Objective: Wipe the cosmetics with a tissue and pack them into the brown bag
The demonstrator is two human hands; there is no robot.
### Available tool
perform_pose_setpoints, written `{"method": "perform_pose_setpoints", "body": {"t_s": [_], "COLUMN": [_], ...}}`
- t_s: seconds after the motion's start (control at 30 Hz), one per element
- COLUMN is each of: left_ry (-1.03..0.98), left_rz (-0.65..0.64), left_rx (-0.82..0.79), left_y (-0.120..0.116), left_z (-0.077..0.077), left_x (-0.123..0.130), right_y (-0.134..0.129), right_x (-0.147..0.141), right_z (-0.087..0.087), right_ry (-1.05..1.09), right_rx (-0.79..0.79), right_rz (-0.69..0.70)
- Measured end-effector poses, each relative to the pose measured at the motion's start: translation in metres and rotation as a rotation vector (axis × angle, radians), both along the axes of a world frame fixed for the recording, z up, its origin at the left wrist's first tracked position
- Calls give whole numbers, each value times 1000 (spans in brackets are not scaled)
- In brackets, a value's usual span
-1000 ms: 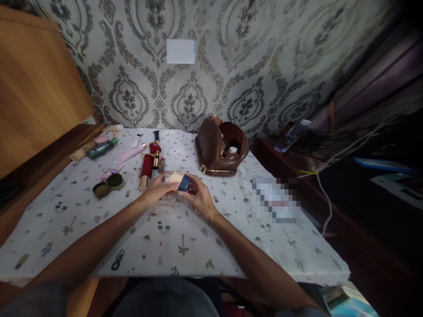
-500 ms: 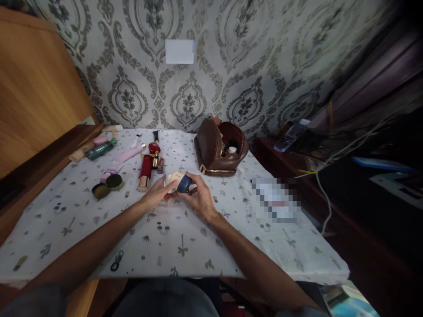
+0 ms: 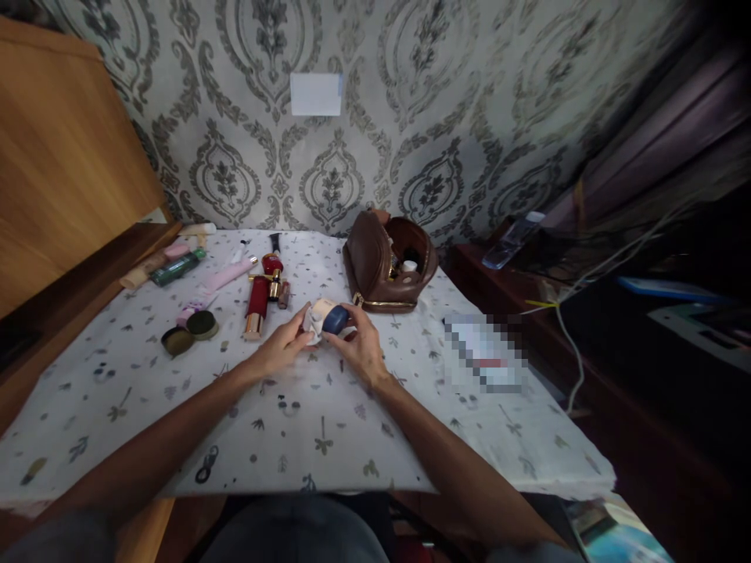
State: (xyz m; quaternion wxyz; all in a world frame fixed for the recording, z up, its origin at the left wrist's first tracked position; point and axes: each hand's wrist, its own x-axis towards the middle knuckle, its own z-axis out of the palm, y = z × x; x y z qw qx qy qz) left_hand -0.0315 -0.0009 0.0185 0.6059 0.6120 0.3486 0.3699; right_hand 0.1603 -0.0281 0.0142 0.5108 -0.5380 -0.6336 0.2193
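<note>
Over the middle of the table, my right hand (image 3: pixel 362 344) grips a small cosmetic bottle (image 3: pixel 334 317) with a cream body and a dark blue end, tilted on its side. Its fingers sit at the blue end. My left hand (image 3: pixel 285 342) is closed on a crumpled white cloth or tissue (image 3: pixel 314 320), pressed against the cream end of the bottle. Just left of my left hand lie a red tube with a gold cap (image 3: pixel 256 305), a small pinkish tube (image 3: pixel 285 295) and a dark red bottle (image 3: pixel 273 263).
A brown leather bag (image 3: pixel 390 262) stands unzipped at the back, with items inside. On the left are a green bottle (image 3: pixel 179 266), a pink tube (image 3: pixel 231 272) and an opened round compact (image 3: pixel 201 325). A blurred-out flat object (image 3: pixel 486 356) lies right; a clear bottle (image 3: pixel 513 241) lies beyond the table.
The bottle has shifted slightly right and turned, its blue end showing more. More of the white cloth now shows between my left fingers and the bottle.
</note>
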Motion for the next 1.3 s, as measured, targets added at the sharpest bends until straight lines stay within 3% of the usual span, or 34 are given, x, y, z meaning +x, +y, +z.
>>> {"method": "perform_pose_setpoints", "body": {"t_s": [0.17, 0.3, 0.6, 0.83, 1.07, 1.17, 1.3], "left_ry": [251, 291, 111, -92, -152, -142, -184], "left_rz": [85, 106, 56, -8, -9, -29, -35], "left_rx": [281, 364, 130, -27, -198, -196, -154], "left_y": [-8, -8, -4, 7, 5, 2, 0], "left_z": [6, 7, 5, -5, 0, 3, 5], "left_x": [0, -1, 1, 0, -4, -3, -1], "right_y": [1, 2, 1, 1, -2, -3, -1], "right_x": [1, 2, 4, 7, 5, 2, -2], "right_z": [-1, -2, 1, 0, -1, -2, -5], "right_ry": [-7, -8, -73, -183, -240, -132, 196], "right_rx": [-2, -5, 17, 139, 226, 172, -16], "right_rz": [8, 28, 135, 252, 328, 322, 277]}}
